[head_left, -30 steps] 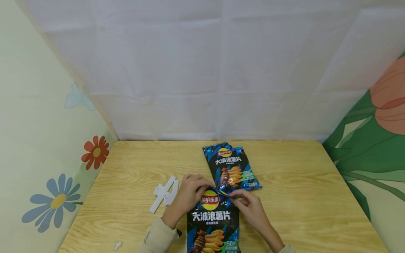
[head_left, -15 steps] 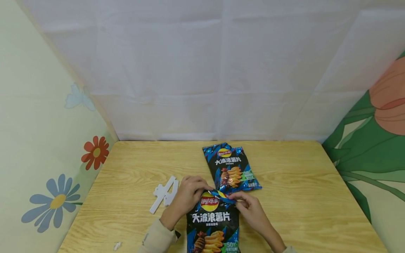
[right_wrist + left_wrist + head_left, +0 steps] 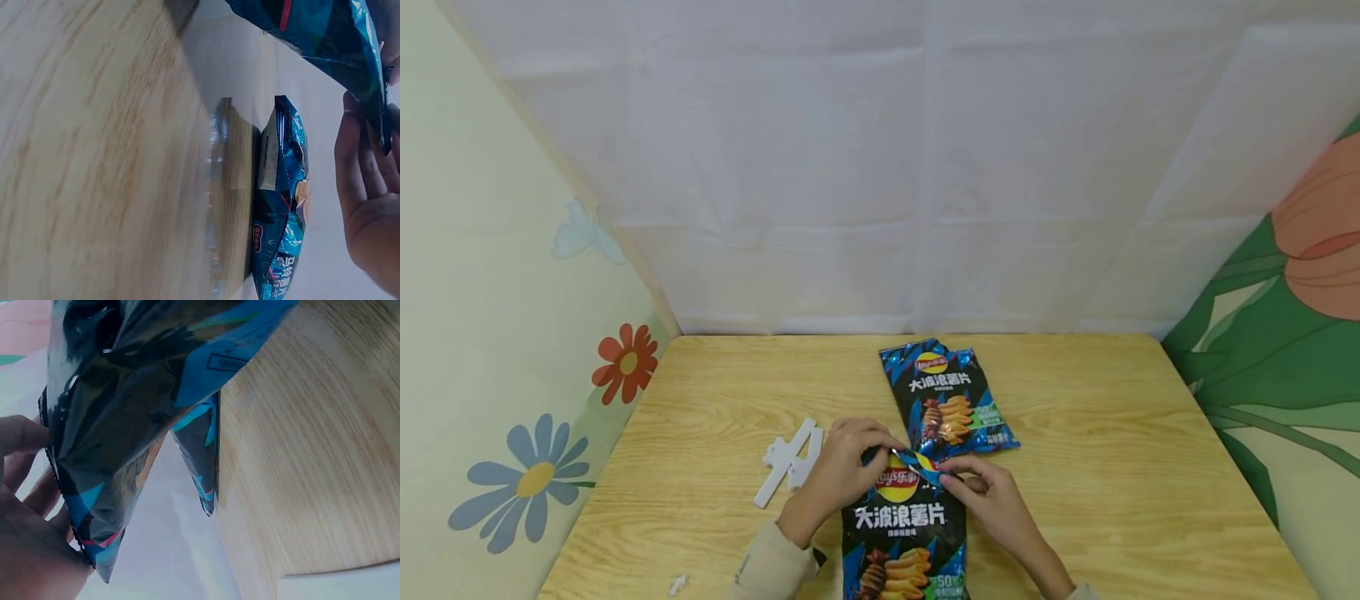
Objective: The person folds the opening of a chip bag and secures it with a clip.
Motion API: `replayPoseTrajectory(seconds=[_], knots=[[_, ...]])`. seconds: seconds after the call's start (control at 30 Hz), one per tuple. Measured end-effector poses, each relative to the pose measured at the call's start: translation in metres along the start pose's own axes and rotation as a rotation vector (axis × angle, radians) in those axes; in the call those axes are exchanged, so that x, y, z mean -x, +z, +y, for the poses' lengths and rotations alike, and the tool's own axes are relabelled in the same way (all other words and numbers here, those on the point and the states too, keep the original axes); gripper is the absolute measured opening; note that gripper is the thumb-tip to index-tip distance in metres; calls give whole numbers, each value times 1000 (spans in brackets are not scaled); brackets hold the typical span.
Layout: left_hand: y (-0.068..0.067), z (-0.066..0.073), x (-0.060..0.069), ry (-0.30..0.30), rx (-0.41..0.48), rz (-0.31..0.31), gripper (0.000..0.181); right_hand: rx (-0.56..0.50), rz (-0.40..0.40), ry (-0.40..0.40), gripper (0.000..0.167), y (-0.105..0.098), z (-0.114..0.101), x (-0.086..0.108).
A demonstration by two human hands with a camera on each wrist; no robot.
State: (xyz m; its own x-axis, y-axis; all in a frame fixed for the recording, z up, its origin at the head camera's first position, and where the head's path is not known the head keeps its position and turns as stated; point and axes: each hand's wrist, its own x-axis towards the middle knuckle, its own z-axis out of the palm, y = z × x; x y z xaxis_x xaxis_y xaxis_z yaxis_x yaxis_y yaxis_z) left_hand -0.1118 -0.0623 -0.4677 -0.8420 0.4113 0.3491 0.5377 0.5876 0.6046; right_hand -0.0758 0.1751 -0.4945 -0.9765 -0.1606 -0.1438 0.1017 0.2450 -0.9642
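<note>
A black and blue bag of potato chips [image 3: 902, 533] stands near the front of the table, its top edge folded over toward me across part of the logo. My left hand [image 3: 846, 462] pinches the left end of that top edge; in the left wrist view the fingers [image 3: 22, 434] lie against the bag's seam. At the right end of the fold, the thumb and fingers of my right hand [image 3: 988, 496] pinch the edge. Just behind lies a second, similar chip bag [image 3: 943, 400], untouched, also visible in the right wrist view beyond the right hand [image 3: 369, 200].
White flat plastic pieces [image 3: 786, 458], forming a narrow V, lie left of my left hand. A small whitish scrap [image 3: 678, 584] is near the table's front left. The wooden table [image 3: 1097, 433] ends at a white cloth backdrop [image 3: 820, 208].
The bag's top edge has been turned down toward me, so its blue and yellow back shows and covers part of the logo. My right fingers have shifted slightly; the left hand stays nearly still.
</note>
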Motion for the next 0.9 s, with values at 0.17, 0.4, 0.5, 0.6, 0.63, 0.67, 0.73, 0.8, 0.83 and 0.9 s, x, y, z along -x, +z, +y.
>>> replayPoseTrajectory(seconds=[0.17, 0.4, 0.5, 0.6, 0.63, 0.67, 0.73, 0.8, 0.83, 0.9], knots=[[1, 0, 0, -11, 6, 18, 14, 11, 3, -21, 22, 0, 1, 0], [2, 1, -3, -143, -94, 5, 22, 10, -25, -53, 27, -3, 2, 3], [2, 1, -3, -151, -93, -32, 19, 7, -33, -76, 29, -3, 2, 4], [1, 1, -4, -144, -81, -54, 19, 8, -30, -85, 30, -3, 2, 4], [1, 1, -4, -142, -77, -58, 18, 9, -28, -82, 30, -3, 2, 4], [1, 1, -4, -140, -75, -61, 18, 10, -27, -80, 30, -3, 2, 4], [1, 2, -4, -135, -73, -63, 15, 14, -25, -70, 31, -3, 1, 3], [1, 2, -4, -133, -69, -63, 13, 20, -23, -60, 33, -3, 0, 3], [1, 2, -3, -131, -65, -62, 12, 24, -22, -54, 33, -3, 0, 2], [1, 3, -3, -127, -59, -59, 12, 32, -21, -41, 34, -3, -1, 2]])
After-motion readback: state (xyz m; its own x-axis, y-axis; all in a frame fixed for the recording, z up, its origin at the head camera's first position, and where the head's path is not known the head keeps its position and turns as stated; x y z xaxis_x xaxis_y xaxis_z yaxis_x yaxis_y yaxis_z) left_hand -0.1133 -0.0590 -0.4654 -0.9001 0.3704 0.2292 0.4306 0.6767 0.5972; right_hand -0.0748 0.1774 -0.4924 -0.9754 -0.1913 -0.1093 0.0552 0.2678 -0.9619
